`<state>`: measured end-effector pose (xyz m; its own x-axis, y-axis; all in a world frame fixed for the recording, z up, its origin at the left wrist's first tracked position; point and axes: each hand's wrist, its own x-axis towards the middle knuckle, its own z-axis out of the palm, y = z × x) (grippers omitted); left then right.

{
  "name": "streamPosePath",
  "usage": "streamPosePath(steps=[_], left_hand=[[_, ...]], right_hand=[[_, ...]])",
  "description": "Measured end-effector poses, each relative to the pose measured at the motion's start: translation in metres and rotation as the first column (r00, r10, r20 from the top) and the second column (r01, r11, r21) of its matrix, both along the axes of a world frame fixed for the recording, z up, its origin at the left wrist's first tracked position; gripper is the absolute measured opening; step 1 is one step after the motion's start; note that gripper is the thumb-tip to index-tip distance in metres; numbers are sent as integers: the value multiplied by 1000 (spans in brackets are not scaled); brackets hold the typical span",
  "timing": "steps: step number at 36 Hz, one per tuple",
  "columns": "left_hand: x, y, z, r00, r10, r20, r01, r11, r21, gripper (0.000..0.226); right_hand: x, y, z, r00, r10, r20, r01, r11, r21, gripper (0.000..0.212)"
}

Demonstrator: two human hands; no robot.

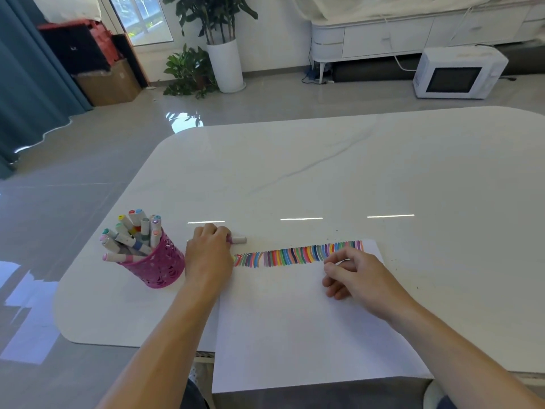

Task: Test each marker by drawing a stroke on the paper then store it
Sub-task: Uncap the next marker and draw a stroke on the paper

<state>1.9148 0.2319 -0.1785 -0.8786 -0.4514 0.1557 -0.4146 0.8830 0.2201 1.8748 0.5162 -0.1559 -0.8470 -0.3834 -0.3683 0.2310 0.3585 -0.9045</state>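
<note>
Seemingly nearly done: the paper (295,326) right of the holder (160,268) carries many strokes (295,255), the left hand (208,252) grasps one marker (239,240), and the right hand (358,277) has an unclear grip.

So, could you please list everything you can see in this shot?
table: one, white marbled, centre
paper: one sheet, white, near edge of the table
strokes: one long row, many colours, along the top of the paper
holder: one, pink mesh, left of the paper
stored markers: about a dozen, pale barrels with coloured caps, in the holder
loose marker: one, pale, on the table under the left hand
microwave: one, white, on the floor, far right
tall plant: one, green in a white pot, far floor
small plant: one, green, beside it
cardboard box: one, brown, far left
left hand: one, grips the loose marker
right hand: one, fingers curled, over the paper by the strokes
</note>
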Motion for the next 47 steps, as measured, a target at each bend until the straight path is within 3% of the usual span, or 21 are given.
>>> streamPosePath(steps=[10,14,21,27,31,38,42,47], left_hand=[[0,14,9,991,-29,-128,35,998,44,13],[-1,32,19,957,-156,-245,189,975,118,15],[4,73,34,889,-349,-296,415,887,201,17],[13,105,45,779,-528,-339,612,759,225,16],[20,124,46,799,-468,-377,593,717,366,25],[17,138,48,788,-416,-454,610,625,487,63],[14,144,48,793,-373,-482,604,588,538,56],[6,146,43,822,-319,-472,555,636,536,34]], right_hand=[[2,1,-4,999,1,-38,0,999,48,11],[2,-1,-4,999,1,-34,1,999,52,12],[2,-2,0,1000,3,-27,-3,1000,19,12],[4,-4,9,996,32,-85,-39,995,-91,11],[6,-3,12,983,74,-170,-93,990,-110,10],[3,5,17,972,84,-221,-112,987,-118,17],[1,13,16,974,75,-214,-101,989,-112,20],[-3,27,12,932,132,-338,-118,991,61,19]])
